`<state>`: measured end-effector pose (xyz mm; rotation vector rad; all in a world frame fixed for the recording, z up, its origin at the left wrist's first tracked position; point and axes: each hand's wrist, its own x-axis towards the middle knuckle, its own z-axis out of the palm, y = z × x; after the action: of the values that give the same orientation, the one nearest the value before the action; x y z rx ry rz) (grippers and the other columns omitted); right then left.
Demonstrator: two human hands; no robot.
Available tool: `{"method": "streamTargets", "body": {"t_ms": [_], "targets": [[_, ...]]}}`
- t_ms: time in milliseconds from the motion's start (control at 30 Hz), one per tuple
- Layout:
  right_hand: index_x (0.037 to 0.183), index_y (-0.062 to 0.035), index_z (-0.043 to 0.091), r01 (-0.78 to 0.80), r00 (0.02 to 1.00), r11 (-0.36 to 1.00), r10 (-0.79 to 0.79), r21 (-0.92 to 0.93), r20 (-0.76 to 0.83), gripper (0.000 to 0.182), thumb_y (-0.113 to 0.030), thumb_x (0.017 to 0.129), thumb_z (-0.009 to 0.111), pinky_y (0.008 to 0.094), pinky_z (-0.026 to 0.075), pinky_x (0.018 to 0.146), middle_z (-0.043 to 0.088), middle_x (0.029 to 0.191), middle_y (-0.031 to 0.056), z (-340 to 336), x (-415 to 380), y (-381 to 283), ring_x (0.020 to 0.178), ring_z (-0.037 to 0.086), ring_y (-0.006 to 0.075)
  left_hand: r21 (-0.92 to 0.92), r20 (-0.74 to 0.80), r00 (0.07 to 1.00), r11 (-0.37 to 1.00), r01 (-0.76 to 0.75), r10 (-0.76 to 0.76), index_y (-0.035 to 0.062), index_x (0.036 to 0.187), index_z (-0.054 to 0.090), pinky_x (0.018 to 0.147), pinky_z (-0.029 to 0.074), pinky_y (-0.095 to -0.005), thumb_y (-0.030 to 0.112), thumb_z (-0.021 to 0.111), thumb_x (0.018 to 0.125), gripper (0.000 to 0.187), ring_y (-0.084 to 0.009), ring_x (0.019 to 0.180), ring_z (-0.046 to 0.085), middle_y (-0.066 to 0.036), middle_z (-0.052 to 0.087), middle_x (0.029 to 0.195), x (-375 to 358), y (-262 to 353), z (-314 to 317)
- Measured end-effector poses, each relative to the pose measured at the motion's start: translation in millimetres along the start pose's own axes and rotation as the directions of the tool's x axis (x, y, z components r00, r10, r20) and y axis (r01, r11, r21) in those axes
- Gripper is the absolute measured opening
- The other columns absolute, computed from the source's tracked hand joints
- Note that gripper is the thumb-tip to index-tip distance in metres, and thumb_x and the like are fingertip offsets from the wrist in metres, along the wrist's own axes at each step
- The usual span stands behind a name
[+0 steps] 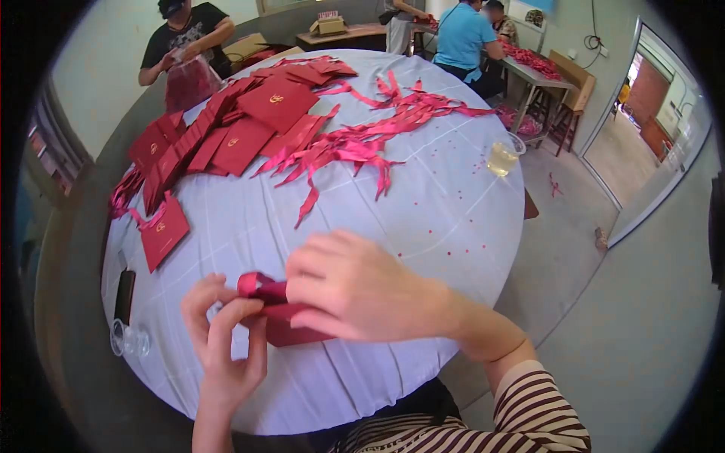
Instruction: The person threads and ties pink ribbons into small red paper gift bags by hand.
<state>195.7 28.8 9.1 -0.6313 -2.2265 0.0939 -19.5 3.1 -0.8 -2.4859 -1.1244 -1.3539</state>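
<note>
Near the front of the round table, a dark red paper bag point(296, 334) is partly hidden behind my hands. A shiny red ribbon point(257, 285) loops up at its top edge. My left hand point(225, 336) is closed, its thumb and fingertips pinching the ribbon by the left end of the bag. From the right, my right hand point(351, 287) reaches across with fingers curled over the ribbon and the bag's top; it is slightly blurred and hides what lies under its fingertips. One finished-looking red bag point(165, 235) with a gold emblem and pink ribbon lies to the left.
A pile of flat red bags point(234, 132) covers the far left, beside loose ribbons point(343, 147). A cup of yellowish liquid point(501, 160) stands near the right edge; a phone point(125, 296) and clear cup point(130, 340) lie left. Other people work behind the table.
</note>
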Motion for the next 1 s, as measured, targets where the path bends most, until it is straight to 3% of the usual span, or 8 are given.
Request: {"method": "streamTargets", "body": {"t_ms": [67,233,367,467,633,700,900,1000], "targets": [[0.082,-0.0072,0.057,0.008,0.999,1.0,-0.007,-0.013,0.051,0.019,-0.021,0.076,0.068,0.0342,0.043,0.07,0.052,0.085,0.0055,0.1,-3.5,-4.3,0.077,0.053,0.023,0.023,0.211,0.978,1.0,0.004,-0.008,0.0059,0.092,0.059,0.093,0.04,-0.0518,-0.003,0.068,0.061,0.034,-0.0345,0.105,0.048,-0.012,0.053,0.097,4.5,2.9,-16.1],[0.083,-0.0072,0.057,-0.012,0.986,0.997,-0.001,0.079,0.166,0.018,-0.021,0.079,0.067,0.0356,0.043,0.068,0.053,0.083,0.0053,-3.1,-5.0,-13.9,0.078,0.054,0.0228,-0.034,0.281,0.958,0.998,-0.045,0.052,0.0071,0.076,0.06,0.093,0.04,-0.0543,0.002,0.071,0.056,0.024,-0.0338,0.101,0.051,-0.013,0.055,0.105,17.5,4.6,-34.4],[0.083,-0.0066,0.058,-0.012,0.982,0.993,-0.012,0.121,0.189,0.017,-0.021,0.079,0.066,0.036,0.044,0.067,0.053,0.082,0.006,-4.8,-3.6,-12.3,0.077,0.054,0.0237,0.063,0.26,0.893,0.917,-0.395,0.367,0.0078,0.082,0.063,0.084,0.045,-0.049,0.005,0.076,0.054,0.031,-0.0275,0.091,0.051,-0.008,0.056,0.103,18.4,2.4,-38.8],[0.082,-0.0062,0.058,-0.049,0.977,0.99,0.02,0.133,0.211,0.016,-0.021,0.081,0.065,0.0362,0.045,0.066,0.054,0.08,0.0061,-8.3,-1.6,-7.8,0.077,0.054,0.0239,0.18,0.172,0.909,0.895,-0.408,0.38,0.0079,0.086,0.065,0.074,0.044,-0.0442,0.007,0.077,0.055,0.033,-0.0239,0.082,0.049,-0.005,0.054,0.093,1.7,3.3,-31.4],[0.083,-0.0058,0.06,-0.104,0.968,0.99,0.078,0.096,0.24,0.017,-0.023,0.082,0.064,0.0364,0.045,0.066,0.054,0.08,0.0056,-9.8,2.0,-9.3,0.077,0.055,0.024,0.165,0.26,0.926,0.933,-0.321,0.273,0.0072,0.089,0.065,0.073,0.04,-0.0411,0.006,0.076,0.057,0.034,-0.0215,0.077,0.049,-0.002,0.054,0.084,10.0,9.3,-36.2],[0.083,-0.0058,0.06,-0.099,0.962,0.99,0.069,0.1,0.263,0.017,-0.023,0.082,0.064,0.0365,0.044,0.066,0.054,0.08,0.0059,-9.2,3.1,-9.4,0.078,0.055,0.0242,0.078,0.307,0.946,0.988,-0.134,0.104,0.0078,0.086,0.063,0.08,0.041,-0.0443,0.003,0.075,0.062,0.027,-0.0258,0.082,0.05,-0.003,0.06,0.079,11.4,13.8,-39.2],[0.081,-0.0059,0.061,-0.062,0.951,0.981,0.002,0.184,0.31,0.016,-0.022,0.083,0.063,0.0372,0.044,0.067,0.053,0.08,0.0071,-10.2,3.6,-11.1,0.08,0.053,0.0253,-0.048,0.455,0.888,0.997,-0.054,0.07,0.009,0.084,0.063,0.096,0.037,-0.049,0.007,0.075,0.065,0.022,-0.0241,0.09,0.059,-0.002,0.066,0.076,19.2,3.8,-42.9],[0.084,-0.0056,0.063,-0.088,0.924,0.981,0.016,0.173,0.383,0.015,-0.021,0.084,0.062,0.0359,0.045,0.07,0.055,0.084,0.0074,-16.0,6.6,-13.6,0.084,0.054,0.025,-0.104,0.508,0.859,0.994,-0.018,0.068,0.0047,0.081,0.064,0.092,0.041,-0.0472,0.008,0.074,0.065,0.02,-0.0281,0.087,0.06,-0.004,0.065,0.079,21.0,-2.2,-44.4]]}}
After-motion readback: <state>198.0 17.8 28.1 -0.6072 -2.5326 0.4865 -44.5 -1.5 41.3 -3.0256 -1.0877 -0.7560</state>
